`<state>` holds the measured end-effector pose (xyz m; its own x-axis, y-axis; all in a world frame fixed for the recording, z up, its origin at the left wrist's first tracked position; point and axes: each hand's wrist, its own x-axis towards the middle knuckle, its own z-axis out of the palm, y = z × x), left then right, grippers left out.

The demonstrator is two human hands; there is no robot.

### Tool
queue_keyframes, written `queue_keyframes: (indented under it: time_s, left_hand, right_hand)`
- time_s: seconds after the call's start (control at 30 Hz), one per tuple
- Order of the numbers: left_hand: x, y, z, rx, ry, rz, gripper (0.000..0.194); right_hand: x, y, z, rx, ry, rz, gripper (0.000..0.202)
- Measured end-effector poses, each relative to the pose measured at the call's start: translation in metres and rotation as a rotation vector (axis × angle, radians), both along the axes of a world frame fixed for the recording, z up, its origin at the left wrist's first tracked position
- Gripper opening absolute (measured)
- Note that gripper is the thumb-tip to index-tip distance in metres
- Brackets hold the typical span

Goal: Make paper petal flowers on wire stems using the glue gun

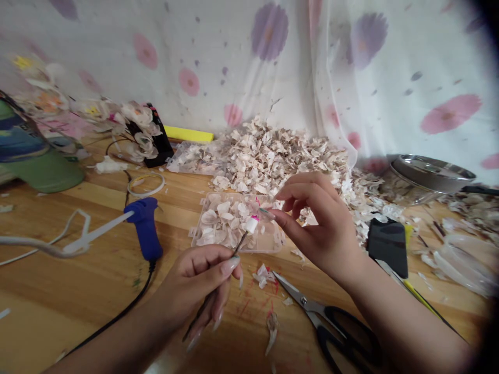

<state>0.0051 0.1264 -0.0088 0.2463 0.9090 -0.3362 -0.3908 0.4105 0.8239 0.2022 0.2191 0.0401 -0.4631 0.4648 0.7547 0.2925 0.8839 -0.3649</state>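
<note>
My left hand (210,283) is closed round a thin dark twig (242,243), which slants up to the right. At its upper end sits a small white piece (251,224) with bright pink on top. Just right of that tip is my right hand (312,213), thumb and forefinger brought together in a pinch. Whatever lies between those fingertips is too small to make out. Behind the twig's tip stands a clear compartment box (198,228) with pale dried petals (222,213) in it. Open-bladed scissors (307,304) lie below my right hand, beside a loose petal cluster (264,276).
A blue glue gun (144,228) with a white glue stick lies left, its cord trailing forward. Behind the box rises a large petal heap (284,156). A dark phone (388,244), a cutter knife (417,296) and a steel pan (432,171) are right. Finished-looking flowers (140,122) stand back left.
</note>
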Motion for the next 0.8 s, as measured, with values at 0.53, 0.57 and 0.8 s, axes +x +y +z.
queue_keyframes:
  time_s: [0.53, 0.57, 0.8]
  left_hand:
    - [-0.0008, 0.0027, -0.0013, -0.01, -0.117, -0.075, 0.03]
    - [-0.0007, 0.0027, -0.0018, -0.004, -0.119, -0.074, 0.029]
    - [-0.0013, 0.0025, -0.0045, 0.019, -0.115, -0.077, 0.028]
  right_hand:
    - [0.0021, -0.0026, 0.0001, -0.057, 0.094, 0.008, 0.02]
    - [0.0021, -0.0035, -0.0006, -0.053, 0.109, 0.008, 0.023]
    - [0.0018, -0.0066, -0.0028, -0.095, 0.209, 0.022, 0.039]
